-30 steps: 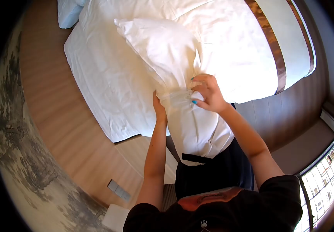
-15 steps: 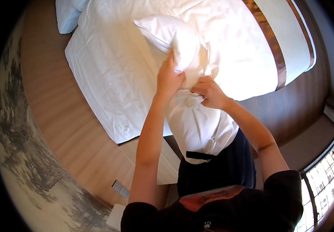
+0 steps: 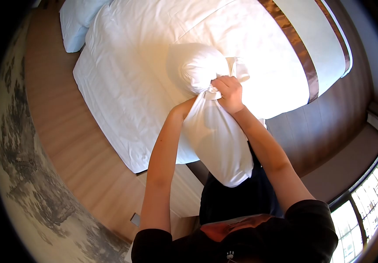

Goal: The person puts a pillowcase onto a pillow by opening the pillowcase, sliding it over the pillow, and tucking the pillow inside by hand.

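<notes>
A white pillow (image 3: 200, 65) bulges over the bed's edge, and white pillowcase fabric (image 3: 217, 142) hangs from it towards my body. Between the two, the cloth is gathered into a narrow neck. My right hand (image 3: 229, 93) is closed on the bunched pillowcase there, its fingers curled over the top. At the left of the neck my left hand (image 3: 189, 104) disappears behind the cloth, so its fingers are hidden. A loose flap of white fabric (image 3: 240, 69) sticks out just beyond my right hand.
The white-covered bed (image 3: 127, 83) spreads ahead, with a brown satin band (image 3: 292, 39) across its right part. Other pillows (image 3: 76, 26) lie at the upper left. A wood-panelled headboard (image 3: 62, 114) runs along the left, and a window (image 3: 370, 193) is at the lower right.
The pillow's pointed corner has pulled in and become a rounded bulge nearer me. My left hand has gone behind the cloth, and my right hand has moved slightly up. The hanging fabric is now smoother and longer.
</notes>
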Demonstrator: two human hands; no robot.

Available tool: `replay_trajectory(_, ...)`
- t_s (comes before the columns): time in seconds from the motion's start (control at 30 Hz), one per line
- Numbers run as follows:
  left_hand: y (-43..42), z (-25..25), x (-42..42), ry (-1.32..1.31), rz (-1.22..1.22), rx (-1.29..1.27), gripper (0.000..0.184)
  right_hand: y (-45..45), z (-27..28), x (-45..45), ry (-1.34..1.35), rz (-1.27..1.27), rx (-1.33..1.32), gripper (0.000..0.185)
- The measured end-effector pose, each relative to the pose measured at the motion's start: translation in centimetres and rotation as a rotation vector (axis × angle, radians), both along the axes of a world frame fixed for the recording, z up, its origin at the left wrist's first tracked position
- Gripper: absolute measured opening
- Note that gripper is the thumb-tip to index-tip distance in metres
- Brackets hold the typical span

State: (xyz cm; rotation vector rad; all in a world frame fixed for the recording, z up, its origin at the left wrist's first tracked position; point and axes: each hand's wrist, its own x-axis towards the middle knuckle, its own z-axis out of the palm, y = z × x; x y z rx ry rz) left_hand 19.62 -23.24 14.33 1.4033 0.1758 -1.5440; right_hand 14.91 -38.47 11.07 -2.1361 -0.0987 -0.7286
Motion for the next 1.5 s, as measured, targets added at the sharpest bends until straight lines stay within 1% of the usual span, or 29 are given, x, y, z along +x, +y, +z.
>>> replay_trajectory(0.07,0.5,-0.3,-1.1,0.074,0.052,-0.082,0.039,-0.7,-0.4,1.3,-0.065,-0.042,-0.026,0.022)
replay_trajectory(0.17,0.0,-0.2,-3.1,0.223,0.275,-0.250,0.041,-2.0,-1.3,2.7,-0.015,-0.017,-0.067,0.024)
replay_trajectory(0.2,-0.2,0.0,-3.9,0.272,0.349,-0.306,0.042,-2.0,-1.7,2.8,-0.003,-0.003,-0.056,0.019)
replay_trajectory(0.3,-0.3,0.5,-5.2,0.386,0.481,-0.488,0.043,-2.0,-2.6,1.5,-0.008,0.092,0.173,0.014)
replay_trajectory(0.33,0.0,0.5,-5.2,0.416,0.491,-0.545,0.044,-2.1,-2.6,0.8,0.034,0.131,0.285,0.014)
replay_trajectory(0.4,0.8,0.5,-4.5,0.424,0.444,-0.650,0.045,-2.5,-1.6,-0.4,0.034,0.070,0.317,0.016)
replay_trajectory(0.47,1.9,-0.2,-3.6,0.329,0.335,-0.678,0.047,-2.8,-0.1,-0.8,0.023,0.034,0.326,0.019)
replay_trajectory(0.5,2.5,-0.8,-3.4,0.252,0.285,-0.662,0.048,-2.8,0.9,-1.0,0.039,0.022,0.295,0.019)
replay_trajectory(0.53,3.0,-1.8,-3.2,0.060,0.216,-0.547,0.048,-2.7,1.8,-1.1,0.053,0.012,0.266,0.019)
replay_trajectory(0.6,4.0,-2.5,-3.4,-0.029,0.233,-0.352,0.047,-2.0,2.6,-1.4,0.052,0.007,0.209,0.021)
replay_trajectory(0.63,4.4,-2.5,-3.6,-0.074,0.243,-0.252,0.046,-1.3,3.2,-1.5,0.030,0.008,0.132,0.020)
replay_trajectory(0.67,5.5,-3.9,-4.3,-0.119,0.361,-0.287,0.043,-0.4,4.0,-1.8,0.078,0.026,0.099,0.021)
replay_trajectory(0.73,7.6,-5.9,-4.9,-0.163,0.515,-0.262,0.040,1.4,4.3,-2.0,0.140,0.068,0.041,0.022)
replay_trajectory(0.77,8.6,-6.9,-5.1,-0.185,0.590,-0.250,0.039,2.4,3.6,-2.1,0.153,0.093,0.015,0.023)
replay_trajectory(0.87,10.8,-8.3,-5.9,-0.221,0.824,-0.045,0.030,5.2,0.6,-1.6,0.134,0.189,-0.038,0.018)
replay_trajectory(0.9,11.8,-8.7,-6.0,-0.223,0.875,-0.057,0.027,6.0,-0.2,-1.4,0.125,0.227,-0.063,0.016)
replay_trajectory(0.97,13.8,-9.2,-6.3,-0.218,0.980,-0.077,0.023,7.1,-0.3,-1.0,0.160,0.347,-0.108,0.019)
replay_trajectory(1.0,13.7,-8.2,-6.3,-0.253,1.015,0.022,0.025,6.9,0.3,-0.4,0.179,0.425,-0.132,0.021)
replay_trajectory(1.03,13.8,-7.6,-6.4,-0.291,1.037,0.046,0.024,6.9,0.8,0.3,0.195,0.504,-0.157,0.023)
replay_trajectory(1.07,14.0,-7.2,-6.3,-0.333,1.059,0.068,0.024,6.3,0.7,0.7,0.259,0.548,-0.197,0.030)
replay_trajectory(1.1,14.3,-7.0,-6.3,-0.374,1.080,0.091,0.024,5.7,0.5,1.3,0.260,0.562,-0.222,0.032)
replay_trajectory(1.2,16.6,-8.4,-6.9,-0.531,1.029,0.167,0.024,4.1,0.2,3.2,0.306,0.620,-0.342,0.040)
replay_trajectory(1.27,16.9,-8.1,-6.8,-0.600,0.929,0.307,0.023,3.3,0.5,4.6,0.392,0.680,-0.475,0.046)
replay_trajectory(1.3,17.1,-8.0,-6.7,-0.633,0.877,0.375,0.023,2.8,0.8,5.1,0.410,0.660,-0.544,0.049)
replay_trajectory(1.37,17.0,-8.4,-6.8,-0.659,0.875,0.472,0.025,1.3,1.1,6.0,0.443,0.617,-0.680,0.054)
replay_trajectory(1.4,17.1,-8.5,-6.9,-0.671,0.873,0.520,0.026,0.4,0.7,6.4,0.536,0.565,-0.692,0.057)
replay_trajectory(1.43,17.6,-9.0,-7.3,-0.602,1.055,0.434,0.026,-0.9,0.1,6.8,0.628,0.511,-0.704,0.060)
replay_trajectory(1.47,18.4,-9.7,-7.7,-0.529,1.235,0.341,0.025,-2.0,-1.0,7.2,0.729,0.423,-0.659,0.061)
replay_trajectory(1.5,19.1,-10.1,-7.8,-0.452,1.412,0.239,0.025,-3.1,-2.1,7.1,0.800,0.387,-0.559,0.058)
